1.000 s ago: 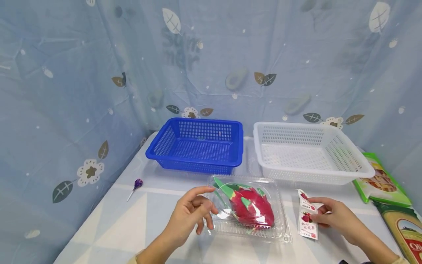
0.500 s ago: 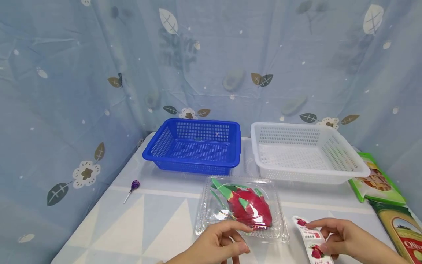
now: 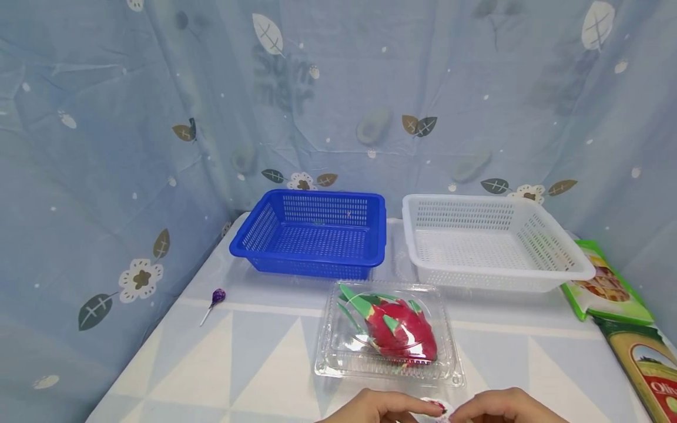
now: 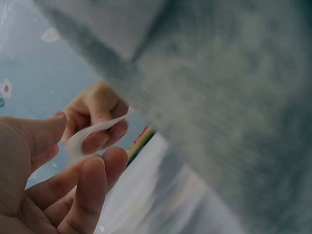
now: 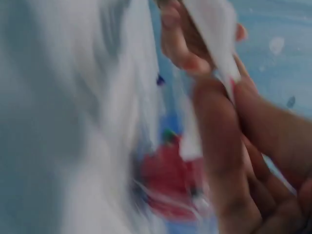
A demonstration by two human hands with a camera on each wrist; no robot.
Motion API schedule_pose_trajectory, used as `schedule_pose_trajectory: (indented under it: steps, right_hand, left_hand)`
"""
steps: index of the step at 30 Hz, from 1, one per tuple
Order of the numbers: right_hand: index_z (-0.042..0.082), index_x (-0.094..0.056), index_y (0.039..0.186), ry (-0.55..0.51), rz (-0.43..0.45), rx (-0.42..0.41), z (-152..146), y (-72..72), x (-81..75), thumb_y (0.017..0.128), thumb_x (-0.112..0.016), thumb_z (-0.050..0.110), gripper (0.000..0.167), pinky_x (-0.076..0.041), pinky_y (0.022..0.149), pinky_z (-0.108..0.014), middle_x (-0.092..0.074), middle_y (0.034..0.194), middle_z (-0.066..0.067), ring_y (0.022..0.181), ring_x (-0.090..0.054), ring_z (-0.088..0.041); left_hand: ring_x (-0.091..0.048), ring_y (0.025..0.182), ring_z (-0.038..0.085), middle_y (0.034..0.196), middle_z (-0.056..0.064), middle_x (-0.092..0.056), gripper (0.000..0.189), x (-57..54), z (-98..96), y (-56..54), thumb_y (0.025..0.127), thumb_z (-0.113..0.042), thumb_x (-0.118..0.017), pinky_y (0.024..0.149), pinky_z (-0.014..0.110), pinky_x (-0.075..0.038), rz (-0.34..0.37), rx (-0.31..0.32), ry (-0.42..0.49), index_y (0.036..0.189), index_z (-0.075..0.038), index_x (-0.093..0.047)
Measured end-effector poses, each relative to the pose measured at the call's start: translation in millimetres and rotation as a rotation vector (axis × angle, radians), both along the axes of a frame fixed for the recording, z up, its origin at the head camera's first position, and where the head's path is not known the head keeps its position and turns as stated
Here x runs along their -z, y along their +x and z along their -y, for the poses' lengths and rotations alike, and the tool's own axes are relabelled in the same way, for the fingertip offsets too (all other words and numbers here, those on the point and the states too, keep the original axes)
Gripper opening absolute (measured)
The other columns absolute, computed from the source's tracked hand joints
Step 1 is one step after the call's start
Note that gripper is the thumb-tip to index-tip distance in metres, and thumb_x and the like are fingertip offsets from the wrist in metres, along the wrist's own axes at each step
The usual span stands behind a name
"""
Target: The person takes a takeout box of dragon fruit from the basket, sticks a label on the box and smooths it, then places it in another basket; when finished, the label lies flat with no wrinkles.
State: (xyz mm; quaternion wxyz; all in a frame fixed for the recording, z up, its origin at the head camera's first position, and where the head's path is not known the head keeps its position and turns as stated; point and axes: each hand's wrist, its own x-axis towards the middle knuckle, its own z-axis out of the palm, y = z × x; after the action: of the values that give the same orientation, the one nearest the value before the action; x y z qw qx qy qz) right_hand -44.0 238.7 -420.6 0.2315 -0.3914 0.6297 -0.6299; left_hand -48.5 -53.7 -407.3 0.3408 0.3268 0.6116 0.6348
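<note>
A strip of white stickers (image 3: pixel 438 403) printed with red dragon fruit shows at the bottom edge of the head view, between my two hands. My right hand (image 3: pixel 505 406) pinches it between thumb and forefinger, plainest in the right wrist view, where the strip (image 5: pixel 217 34) stands up from the fingertips. Close beside the curled strip (image 4: pixel 100 126) is my left hand (image 3: pixel 376 408), its thumb and fingers apart in the left wrist view. Just beyond the hands lies a closed clear plastic clamshell box (image 3: pixel 338 364) with a red dragon fruit (image 3: pixel 402 335) inside.
Behind the box stand a blue basket (image 3: pixel 312 264) and a white basket (image 3: pixel 497 279), side by side. A purple lollipop (image 3: pixel 218 296) lies at the left. Along the right edge are a green food packet (image 3: pixel 608 282) and an olive-coloured packet (image 3: pixel 645 364). A patterned curtain encloses the table.
Both hands have moved toward me and closer together at the bottom of the head view, the right hand bringing the sticker strip. The box and baskets have stayed in place.
</note>
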Motion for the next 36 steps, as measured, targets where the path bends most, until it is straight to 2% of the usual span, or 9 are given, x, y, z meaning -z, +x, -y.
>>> schedule_pose_trajectory:
  steps: [4,8,13,16,19,21,23,28,36]
  right_hand:
    - [0.017,-0.062,0.132,0.013,0.137,0.048,13.2,-7.1,13.7,0.096,-0.051,-0.010,0.046,-0.056,0.070,-0.019,-0.071,0.093,0.001,0.078,-0.064,0.002]
    - [0.030,-0.064,0.129,-0.030,0.252,0.078,25.8,-5.8,27.1,0.098,-0.048,-0.007,0.050,-0.052,0.071,-0.013,-0.066,0.102,0.015,0.079,-0.063,0.004]
    - [0.032,-0.066,0.124,-0.040,0.359,0.114,33.8,-4.4,33.0,0.098,-0.053,0.002,0.043,-0.052,0.073,-0.013,-0.064,0.100,0.012,0.077,-0.064,0.002]
    - [0.036,-0.066,0.122,-0.029,0.391,0.166,39.4,-2.4,35.0,0.097,-0.056,0.005,0.041,-0.053,0.075,-0.014,-0.064,0.097,0.011,0.079,-0.066,0.000]
    - [0.038,-0.067,0.118,-0.018,0.413,0.232,44.8,0.5,36.0,0.096,-0.058,0.006,0.040,-0.054,0.076,-0.015,-0.065,0.095,0.011,0.080,-0.067,0.000]
    - [0.035,-0.069,0.118,-0.033,0.395,0.256,48.2,2.6,36.9,0.097,-0.057,0.004,0.039,-0.056,0.077,-0.017,-0.068,0.096,0.011,0.083,-0.068,-0.002]
    - [0.024,-0.070,0.118,-0.017,0.342,0.298,51.5,5.5,36.0,0.097,-0.056,0.003,0.033,-0.056,0.076,-0.018,-0.070,0.097,0.012,0.084,-0.068,-0.002]
    - [0.000,-0.067,0.119,0.072,0.220,0.375,57.8,8.6,34.3,0.099,-0.055,0.005,0.024,-0.056,0.072,-0.018,-0.069,0.100,0.016,0.084,-0.065,-0.001]
    - [0.001,-0.069,0.110,0.208,0.113,0.515,64.5,11.3,32.9,0.096,-0.061,0.008,0.018,-0.050,0.060,-0.017,-0.059,0.086,0.017,0.075,-0.056,0.003]
  left_hand:
    - [-0.062,0.088,-0.010,0.115,0.037,-0.062,0.039,6.5,-2.6,-2.1,0.097,-0.011,-0.060,0.083,0.011,-0.051,0.012,-0.045,-0.014,0.136,-0.005,-0.058]
    - [-0.059,0.079,-0.009,0.106,0.043,-0.060,0.037,14.3,-3.8,-3.8,0.094,-0.008,-0.065,0.076,0.009,-0.050,0.055,-0.126,-0.026,0.130,-0.001,-0.062]
    - [-0.058,0.072,-0.004,0.101,0.046,-0.059,0.034,21.6,-3.4,-3.9,0.089,-0.005,-0.069,0.067,0.010,-0.049,0.154,-0.205,-0.023,0.122,0.001,-0.066]
    - [-0.061,0.071,-0.001,0.102,0.047,-0.059,0.034,24.8,-3.3,-3.5,0.088,-0.003,-0.070,0.068,0.012,-0.051,0.215,-0.237,0.004,0.120,0.003,-0.065]
    - [-0.065,0.074,0.003,0.103,0.038,-0.067,0.033,27.7,-2.4,-3.4,0.087,-0.006,-0.073,0.074,0.015,-0.055,0.255,-0.268,0.007,0.119,0.001,-0.066]
    - [-0.065,0.073,0.004,0.100,0.032,-0.070,0.032,28.8,-2.0,-3.3,0.086,-0.008,-0.075,0.073,0.017,-0.055,0.252,-0.298,-0.011,0.117,-0.002,-0.068]
    - [-0.065,0.071,0.004,0.094,0.027,-0.073,0.029,29.3,-2.0,-3.2,0.086,-0.012,-0.076,0.070,0.017,-0.055,0.234,-0.329,-0.041,0.113,-0.005,-0.070]
    - [-0.061,0.065,0.002,0.084,0.026,-0.072,0.022,28.4,-2.3,-3.2,0.086,-0.016,-0.076,0.062,0.015,-0.052,0.196,-0.386,-0.077,0.106,-0.006,-0.072]
    - [-0.071,0.076,0.008,0.092,0.021,-0.075,0.021,27.4,-3.7,-2.2,0.087,-0.019,-0.075,0.066,0.017,-0.056,0.197,-0.397,-0.062,0.100,-0.002,-0.072]
